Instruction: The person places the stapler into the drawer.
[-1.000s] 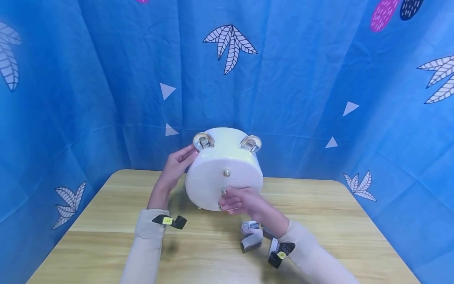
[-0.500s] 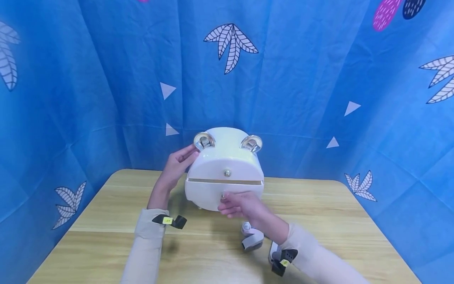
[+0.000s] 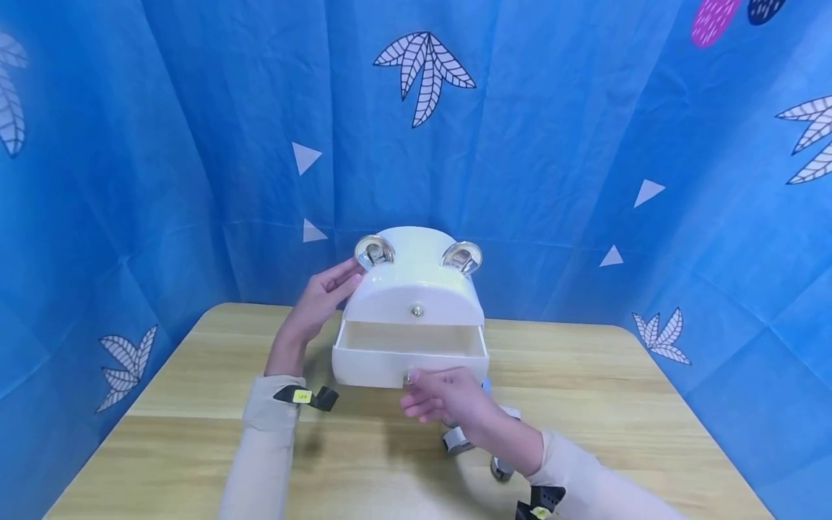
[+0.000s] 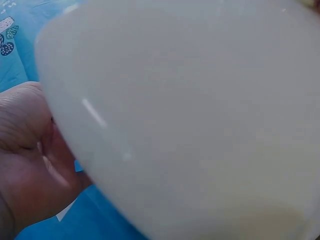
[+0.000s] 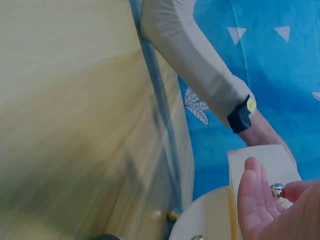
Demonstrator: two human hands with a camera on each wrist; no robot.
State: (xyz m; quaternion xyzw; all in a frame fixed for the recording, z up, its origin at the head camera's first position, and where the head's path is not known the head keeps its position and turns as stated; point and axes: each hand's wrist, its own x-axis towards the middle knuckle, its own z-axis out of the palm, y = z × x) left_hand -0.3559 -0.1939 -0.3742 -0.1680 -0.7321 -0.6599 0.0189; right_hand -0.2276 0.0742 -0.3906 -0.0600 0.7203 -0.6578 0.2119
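Glossy white plastic box, shiny metal knobs; matt wood-grain table.

White box, drawer seemingly empty

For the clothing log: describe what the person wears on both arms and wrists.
Both arms wear long beige sleeves to the wrist. The left sleeve ends in a black wrist strap with a small yellow tag; the right sleeve has a similar black strap with a yellow tag. The hands are bare.
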